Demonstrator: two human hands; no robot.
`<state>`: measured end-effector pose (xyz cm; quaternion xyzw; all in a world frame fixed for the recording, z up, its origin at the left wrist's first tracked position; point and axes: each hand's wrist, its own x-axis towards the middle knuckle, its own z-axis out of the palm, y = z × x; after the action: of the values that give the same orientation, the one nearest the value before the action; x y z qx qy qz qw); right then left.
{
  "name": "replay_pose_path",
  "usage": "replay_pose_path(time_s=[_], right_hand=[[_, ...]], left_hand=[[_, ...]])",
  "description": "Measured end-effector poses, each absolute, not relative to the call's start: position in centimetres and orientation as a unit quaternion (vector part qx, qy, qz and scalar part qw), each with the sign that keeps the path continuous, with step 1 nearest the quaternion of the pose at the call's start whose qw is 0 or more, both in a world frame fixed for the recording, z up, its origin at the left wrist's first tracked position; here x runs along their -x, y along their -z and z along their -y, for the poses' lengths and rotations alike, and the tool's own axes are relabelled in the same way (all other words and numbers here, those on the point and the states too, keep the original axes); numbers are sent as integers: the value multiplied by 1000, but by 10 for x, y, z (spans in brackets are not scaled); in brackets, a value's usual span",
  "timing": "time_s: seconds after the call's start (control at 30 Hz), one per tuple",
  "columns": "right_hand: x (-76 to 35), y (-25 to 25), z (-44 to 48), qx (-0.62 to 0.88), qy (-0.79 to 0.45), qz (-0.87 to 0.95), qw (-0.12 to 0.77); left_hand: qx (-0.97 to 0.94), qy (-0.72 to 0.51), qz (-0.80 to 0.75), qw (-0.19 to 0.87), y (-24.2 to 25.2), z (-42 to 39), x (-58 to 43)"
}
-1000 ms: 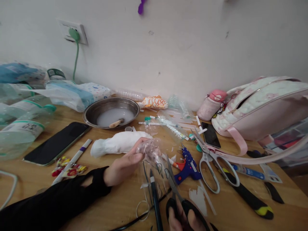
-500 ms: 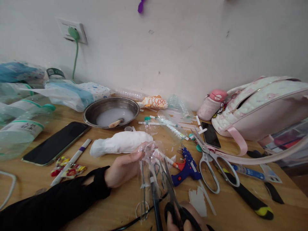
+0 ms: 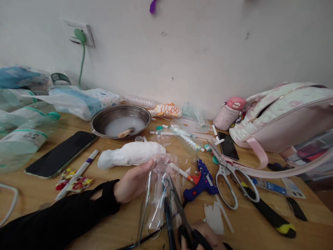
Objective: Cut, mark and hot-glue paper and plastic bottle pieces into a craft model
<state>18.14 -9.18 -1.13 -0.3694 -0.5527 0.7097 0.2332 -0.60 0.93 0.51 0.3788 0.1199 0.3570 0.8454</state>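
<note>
My left hand (image 3: 137,182) is closed around a piece of clear plastic bottle (image 3: 158,211), its bottom end near the fingertips. In my right hand (image 3: 204,234), at the lower edge, are black-handled scissors (image 3: 183,211), with the blades pointing up and lying against the plastic. Some fingers of the right hand sit in the handle loops; the rest are cut off by the frame. Just beyond the left hand lies a white wrapped, fish-like form (image 3: 132,153). A blue hot glue gun (image 3: 201,182) rests right of the plastic.
A metal bowl (image 3: 95,130) of cloudy liquid stands behind. Larger scissors (image 3: 223,170), a black-and-yellow handled tool (image 3: 270,211), a pink backpack (image 3: 283,121) and a tumbler (image 3: 229,113) are on the right. A phone (image 3: 61,154), a marker (image 3: 78,173) and plastic bottles (image 3: 23,142) lie left. An orange-patterned fish (image 3: 168,110) is at the back.
The plastic piece has turned in my left hand, its lower part now spread wider and further left. The scissor blades have shifted slightly left against it, looking closer together.
</note>
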Motion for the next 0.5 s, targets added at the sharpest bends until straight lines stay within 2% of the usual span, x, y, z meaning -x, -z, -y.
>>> replay_pose_path(time_s=[0.5], right_hand=[[-188,30,98,333,-710,572,242]], left_hand=[[-377,-308,-193,852,-9,-1,3]])
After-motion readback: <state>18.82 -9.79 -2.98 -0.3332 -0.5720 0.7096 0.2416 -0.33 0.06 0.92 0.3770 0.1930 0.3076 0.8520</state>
